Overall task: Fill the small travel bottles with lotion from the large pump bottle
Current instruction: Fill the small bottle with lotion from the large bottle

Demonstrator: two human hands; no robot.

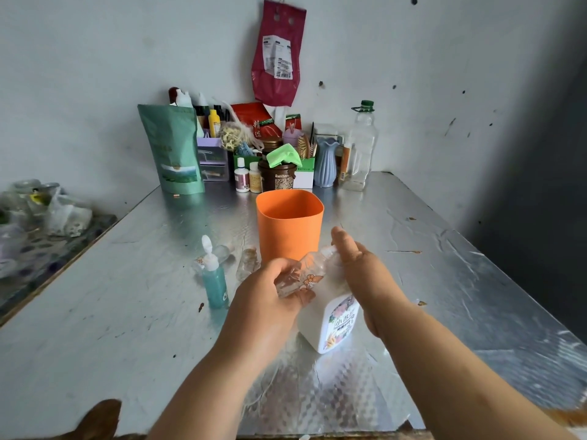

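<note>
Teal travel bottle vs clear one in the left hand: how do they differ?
Teal travel bottle stands upright on the table, untouched; clear bottle is tilted, gripped by the left hand. Teal bottle looks teal throughout; clear bottle is see-through with an orange print. Teal bottle shows a white cap; clear bottle's mouth is hidden. Both are small.

Head-worn view, forward and down

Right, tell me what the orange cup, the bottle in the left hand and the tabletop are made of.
Orange cup: looks like soft plastic or silicone; matte, opaque, no glare.
Bottle in the left hand: probably clear plastic; see-through, glossy, with a printed cartoon.
Tabletop: covered with silvery embossed foil, shiny and wrinkled; what lies underneath is hidden.
</note>
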